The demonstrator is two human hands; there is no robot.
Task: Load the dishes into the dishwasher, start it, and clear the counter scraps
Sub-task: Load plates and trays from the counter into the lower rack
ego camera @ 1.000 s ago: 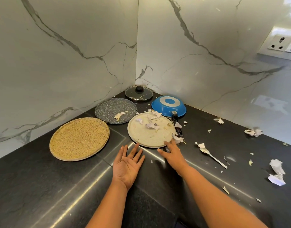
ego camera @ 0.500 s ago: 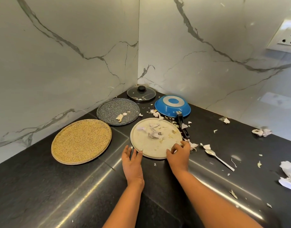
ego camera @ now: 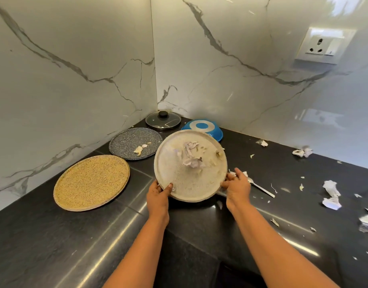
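Gripping the cream plate (ego camera: 190, 166) at opposite sides of its near rim, the left hand (ego camera: 158, 196) and right hand (ego camera: 237, 187) hold it tilted off the black counter (ego camera: 54, 246), with scraps (ego camera: 191, 157) lying at its middle. A yellow plate (ego camera: 91, 181) lies left of the left hand and a spoon (ego camera: 262, 187) just right of the right hand, with bare counter nearer the person.

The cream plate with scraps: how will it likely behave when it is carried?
The cream plate is probably stiff: it shows no sag though the left hand and right hand grip only its edges. The scraps lie loose behind a low rim, so they may slide off if it tilts.
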